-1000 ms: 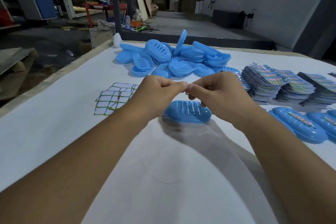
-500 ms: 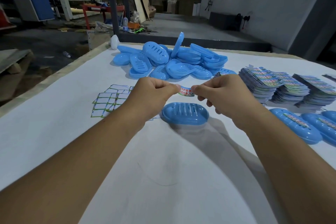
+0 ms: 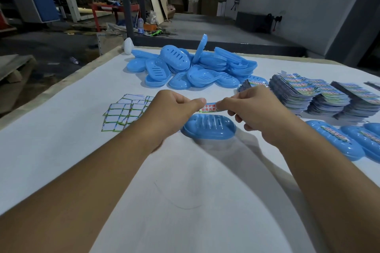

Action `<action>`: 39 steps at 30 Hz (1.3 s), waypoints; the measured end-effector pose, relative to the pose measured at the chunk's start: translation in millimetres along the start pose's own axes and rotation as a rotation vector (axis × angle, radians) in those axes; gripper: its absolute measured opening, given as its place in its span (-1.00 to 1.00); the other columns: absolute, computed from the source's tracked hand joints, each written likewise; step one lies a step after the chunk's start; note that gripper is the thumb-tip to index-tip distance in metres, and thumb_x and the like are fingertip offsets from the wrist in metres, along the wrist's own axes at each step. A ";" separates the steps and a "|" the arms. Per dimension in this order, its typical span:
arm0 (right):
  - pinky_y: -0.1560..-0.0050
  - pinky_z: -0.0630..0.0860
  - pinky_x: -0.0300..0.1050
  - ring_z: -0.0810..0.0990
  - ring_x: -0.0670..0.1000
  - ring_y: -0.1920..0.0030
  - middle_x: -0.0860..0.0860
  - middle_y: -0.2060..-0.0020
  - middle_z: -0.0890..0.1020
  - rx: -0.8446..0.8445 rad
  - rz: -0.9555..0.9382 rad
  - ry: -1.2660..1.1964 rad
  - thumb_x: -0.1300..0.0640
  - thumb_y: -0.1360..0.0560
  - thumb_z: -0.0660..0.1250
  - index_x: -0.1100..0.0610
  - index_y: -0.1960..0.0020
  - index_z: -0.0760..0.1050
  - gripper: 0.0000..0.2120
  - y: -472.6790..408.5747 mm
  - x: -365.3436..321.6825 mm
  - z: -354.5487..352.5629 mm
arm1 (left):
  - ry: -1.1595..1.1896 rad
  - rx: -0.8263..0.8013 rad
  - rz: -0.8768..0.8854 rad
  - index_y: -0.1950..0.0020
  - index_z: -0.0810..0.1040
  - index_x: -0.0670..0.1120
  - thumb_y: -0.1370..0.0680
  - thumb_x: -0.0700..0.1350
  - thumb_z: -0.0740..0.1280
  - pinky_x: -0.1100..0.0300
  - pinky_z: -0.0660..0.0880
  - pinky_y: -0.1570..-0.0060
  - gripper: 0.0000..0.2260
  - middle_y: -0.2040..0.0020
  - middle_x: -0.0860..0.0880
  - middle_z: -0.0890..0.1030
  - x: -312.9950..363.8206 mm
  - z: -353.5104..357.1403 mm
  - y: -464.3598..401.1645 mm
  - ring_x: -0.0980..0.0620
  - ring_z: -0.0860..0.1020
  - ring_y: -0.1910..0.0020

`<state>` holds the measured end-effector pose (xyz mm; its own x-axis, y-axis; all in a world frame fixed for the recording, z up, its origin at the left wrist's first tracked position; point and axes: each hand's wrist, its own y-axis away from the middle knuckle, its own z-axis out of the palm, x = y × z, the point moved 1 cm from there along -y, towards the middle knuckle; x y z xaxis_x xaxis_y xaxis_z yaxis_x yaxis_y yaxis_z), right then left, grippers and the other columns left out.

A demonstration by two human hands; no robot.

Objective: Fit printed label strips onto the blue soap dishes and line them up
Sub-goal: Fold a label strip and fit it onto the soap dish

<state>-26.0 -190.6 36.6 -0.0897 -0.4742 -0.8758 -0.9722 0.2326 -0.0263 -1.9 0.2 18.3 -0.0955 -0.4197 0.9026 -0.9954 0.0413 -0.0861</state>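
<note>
A printed label strip (image 3: 209, 107) with red characters is stretched between my two hands. My left hand (image 3: 174, 113) pinches its left end and my right hand (image 3: 257, 111) pinches its right end. Both hold it just above a blue soap dish (image 3: 208, 127) that lies slotted side up on the white table (image 3: 61, 150). At the right edge, labelled blue soap dishes (image 3: 337, 139) lie side by side in a row. A heap of unlabelled blue soap dishes (image 3: 191, 68) sits at the back of the table.
Stacks of printed labels (image 3: 320, 96) stand at the right, behind the labelled dishes. Small white cards with green borders (image 3: 123, 112) lie spread at the left. A white egg-shaped object (image 3: 128, 46) sits at the table's far left corner.
My hands have drawn apart, so the label strip between them now shows. Both hands sit a little lower, closer to the dish.
</note>
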 end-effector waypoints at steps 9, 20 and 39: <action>0.54 0.11 -0.22 0.15 0.04 0.49 0.03 0.50 0.25 -0.081 0.011 0.093 0.02 -0.31 0.51 0.16 0.29 0.57 -0.77 1.9 3.4 5.7 | -0.196 0.007 0.024 0.29 0.68 0.03 -0.37 0.11 0.45 0.11 0.55 0.22 -0.83 0.37 -0.01 0.67 -5.1 7.4 -2.0 0.05 0.53 0.41; 0.42 0.21 -0.14 0.26 0.03 0.48 0.05 0.47 0.40 -0.086 0.017 0.175 -0.02 -0.29 0.49 0.09 0.32 0.51 -0.77 -2.8 8.7 11.4 | -0.274 0.001 0.019 0.24 0.68 -0.12 -0.34 0.13 0.40 0.09 0.51 0.26 -0.69 0.30 -0.11 0.66 -4.7 9.5 -4.4 0.05 0.48 0.40; 0.49 0.24 -0.21 0.28 0.02 0.55 0.03 0.51 0.41 -0.101 0.055 0.203 -0.03 -0.30 0.47 0.10 0.33 0.52 -0.77 -2.0 7.2 11.5 | -0.378 0.022 0.100 0.29 0.64 -0.16 -0.40 0.07 0.41 0.13 0.49 0.28 -0.71 0.33 -0.08 0.64 -2.7 11.7 -1.9 0.02 0.49 0.40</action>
<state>-22.2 -184.8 24.8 -0.1752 -0.6268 -0.7593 -0.9804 0.1817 0.0762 0.2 -9.3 11.1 -0.1813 -0.7196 0.6703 -0.9807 0.0813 -0.1779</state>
